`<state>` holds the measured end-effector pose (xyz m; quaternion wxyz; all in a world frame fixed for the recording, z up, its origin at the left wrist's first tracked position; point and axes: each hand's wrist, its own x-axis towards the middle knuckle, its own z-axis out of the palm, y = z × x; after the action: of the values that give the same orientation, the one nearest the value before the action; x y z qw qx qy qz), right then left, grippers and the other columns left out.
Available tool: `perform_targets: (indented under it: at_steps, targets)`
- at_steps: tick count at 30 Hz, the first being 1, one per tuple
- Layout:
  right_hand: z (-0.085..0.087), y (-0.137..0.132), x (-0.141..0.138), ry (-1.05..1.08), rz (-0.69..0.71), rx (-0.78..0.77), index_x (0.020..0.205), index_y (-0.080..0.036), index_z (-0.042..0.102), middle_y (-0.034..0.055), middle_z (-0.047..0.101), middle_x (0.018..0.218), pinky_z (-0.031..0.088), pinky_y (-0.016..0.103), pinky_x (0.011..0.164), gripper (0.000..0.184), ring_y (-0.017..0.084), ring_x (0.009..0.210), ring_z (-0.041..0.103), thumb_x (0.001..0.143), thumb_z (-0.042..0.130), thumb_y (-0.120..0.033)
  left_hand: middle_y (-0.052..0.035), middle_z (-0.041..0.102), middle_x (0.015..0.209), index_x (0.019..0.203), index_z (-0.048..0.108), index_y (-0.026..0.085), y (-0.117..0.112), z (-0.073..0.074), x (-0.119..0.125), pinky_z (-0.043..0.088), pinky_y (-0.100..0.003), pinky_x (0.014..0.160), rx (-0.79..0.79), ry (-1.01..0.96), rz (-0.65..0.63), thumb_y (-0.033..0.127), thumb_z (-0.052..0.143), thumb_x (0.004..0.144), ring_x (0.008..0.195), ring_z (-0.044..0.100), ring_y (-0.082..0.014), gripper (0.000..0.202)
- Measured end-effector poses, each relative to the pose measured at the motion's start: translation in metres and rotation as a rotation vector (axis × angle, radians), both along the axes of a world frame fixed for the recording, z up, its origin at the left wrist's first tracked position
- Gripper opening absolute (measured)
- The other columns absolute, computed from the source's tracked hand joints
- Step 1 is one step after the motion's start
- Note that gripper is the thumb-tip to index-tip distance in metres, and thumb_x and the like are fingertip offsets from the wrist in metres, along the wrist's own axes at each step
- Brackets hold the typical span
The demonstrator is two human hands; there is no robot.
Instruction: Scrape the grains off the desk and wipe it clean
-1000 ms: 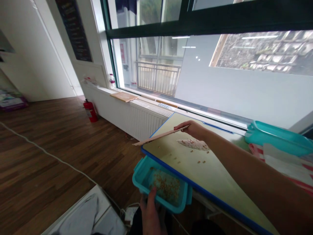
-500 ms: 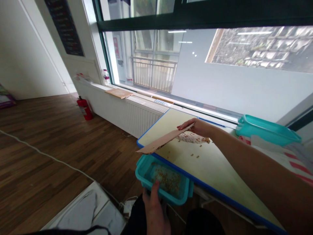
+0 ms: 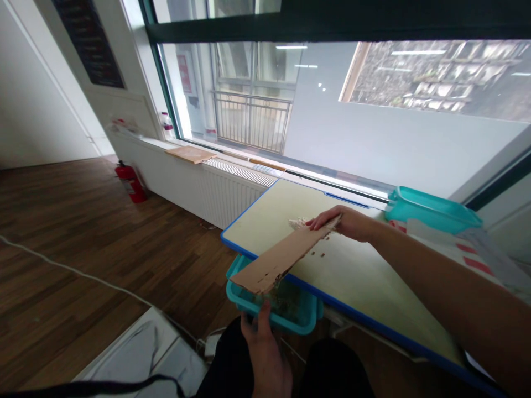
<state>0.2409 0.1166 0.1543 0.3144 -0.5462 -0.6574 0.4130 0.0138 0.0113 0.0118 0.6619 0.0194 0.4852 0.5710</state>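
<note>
My right hand [image 3: 332, 219] grips one end of a flat cardboard strip [image 3: 277, 257] with a ragged edge. The strip slants down to the left, its far end over a teal plastic tub [image 3: 305, 326]. My left hand [image 3: 263, 337] holds the tub's near rim, thumb on top, just below the table edge. Small brown bits lie inside the tub, partly hidden by the strip. On the pale table [image 3: 365, 293] a whitish crumbly heap [image 3: 296, 223] shows behind the strip and my right hand, with a few loose brown pieces [image 3: 322, 255] nearby.
Another teal tub [image 3: 431, 211] stands by the window, beside a red-and-white plastic bag [image 3: 452, 246]. A radiator [image 3: 232, 190] runs under the sill, with a wooden board [image 3: 191, 154] on top. A fire extinguisher [image 3: 130, 182] stands on the floor. A white cable [image 3: 83, 269] crosses the floor.
The cardboard strip has tilted and come lower and nearer, so its far end now covers part of the tub. It also hides more of the heap. My left hand keeps hold of the tub.
</note>
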Motion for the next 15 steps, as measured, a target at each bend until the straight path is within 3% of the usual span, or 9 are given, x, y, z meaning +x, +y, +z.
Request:
perform_targets:
  at_steps: [8,15]
  targets:
    - [0.000,-0.032,0.004,-0.072,0.017,0.053,0.076,-0.022,0.079,0.0057,0.077,0.091,0.051,0.038,0.092,0.015,0.025,0.098,0.069,0.069,0.071,-0.032,-0.0107,0.057,0.132,0.141,0.033,0.032,-0.005,0.002,0.008,0.056,-0.034,0.075,-0.009,-0.012,-0.003,0.027,0.069,0.079,0.102,0.065,-0.0228,0.072]
    - [0.005,-0.047,0.000,-0.082,-0.003,0.028,0.073,-0.022,0.078,0.0051,0.077,0.085,0.052,0.037,0.087,0.013,0.023,0.090,0.071,0.068,0.071,-0.032,-0.0077,0.061,0.127,0.130,0.047,0.032,-0.017,0.004,0.015,0.055,-0.037,0.082,0.037,0.010,-0.039,0.027,0.071,0.079,0.108,0.063,-0.0236,0.057]
